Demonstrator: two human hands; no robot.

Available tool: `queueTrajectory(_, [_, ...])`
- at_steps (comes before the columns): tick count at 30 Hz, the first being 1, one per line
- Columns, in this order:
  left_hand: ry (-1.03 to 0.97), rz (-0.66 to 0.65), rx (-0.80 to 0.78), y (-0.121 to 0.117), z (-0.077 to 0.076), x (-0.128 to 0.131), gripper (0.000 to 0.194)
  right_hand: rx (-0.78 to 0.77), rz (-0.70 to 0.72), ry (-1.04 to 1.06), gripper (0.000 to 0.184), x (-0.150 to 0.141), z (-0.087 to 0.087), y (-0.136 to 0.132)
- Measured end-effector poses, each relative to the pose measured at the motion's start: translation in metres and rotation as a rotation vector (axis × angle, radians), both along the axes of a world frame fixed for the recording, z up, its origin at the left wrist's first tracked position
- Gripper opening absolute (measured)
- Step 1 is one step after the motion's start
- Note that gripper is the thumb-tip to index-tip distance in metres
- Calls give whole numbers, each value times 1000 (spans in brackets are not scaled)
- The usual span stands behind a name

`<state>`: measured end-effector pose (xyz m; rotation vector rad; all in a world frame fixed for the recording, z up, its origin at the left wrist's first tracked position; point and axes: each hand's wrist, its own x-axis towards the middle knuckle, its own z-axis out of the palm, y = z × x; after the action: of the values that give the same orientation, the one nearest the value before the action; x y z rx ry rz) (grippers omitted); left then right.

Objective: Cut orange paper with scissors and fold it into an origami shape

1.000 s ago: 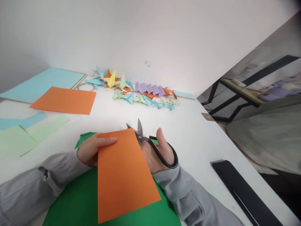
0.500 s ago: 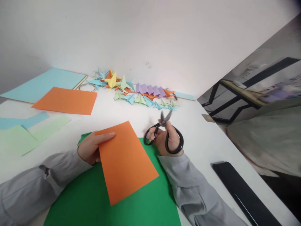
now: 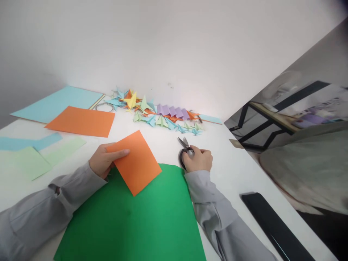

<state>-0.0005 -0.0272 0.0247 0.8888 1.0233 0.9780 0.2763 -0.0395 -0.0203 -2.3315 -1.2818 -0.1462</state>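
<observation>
Between thumb and fingers, my left hand [image 3: 108,157] grips a piece of orange paper [image 3: 138,165] by its left corner. The paper is tilted above a large green sheet [image 3: 136,221]. To the right, a pair of black-handled scissors [image 3: 187,148] rests in my right hand [image 3: 199,160], which is closed around the handles. The blades point up and left and stand slightly apart, clear of the paper. Part of the handles is hidden by my fingers.
A row of folded paper pieces [image 3: 163,116] lies along the wall. Light blue sheets [image 3: 62,103], another orange sheet [image 3: 81,121], a wire coil [image 3: 105,107] and green paper pieces [image 3: 35,163] are at left. A long black object [image 3: 272,221] lies at right.
The orange paper has tilted, and less of its length faces me. My right hand has turned over with the scissors, and the blades have come closer together and swung left.
</observation>
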Motion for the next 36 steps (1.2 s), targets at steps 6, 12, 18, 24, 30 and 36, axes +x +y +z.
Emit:
queueTrajectory(6, [30,-3,32,2,1,-2,36,-59,-51,22,34,3,1,4])
queueTrajectory(12, [14,-20,62,1,4,-3,38,-5,-79,114,34,14,-6,7])
queueTrajectory(18, [47,-74,81,1,2,-5,33,487,490,361,26,-26,14,-9])
queueTrajectory(24, [181,-136,217,4,-1,-5,29,161,871,878,25,-74,17,-28])
queueTrajectory(30, [366,6,293,24,4,-23,33,178,717,855,29,-69,10,-22])
queueTrajectory(36, [225,65,220,38,9,-38,37,131,724,977,33,-73,13,-19])
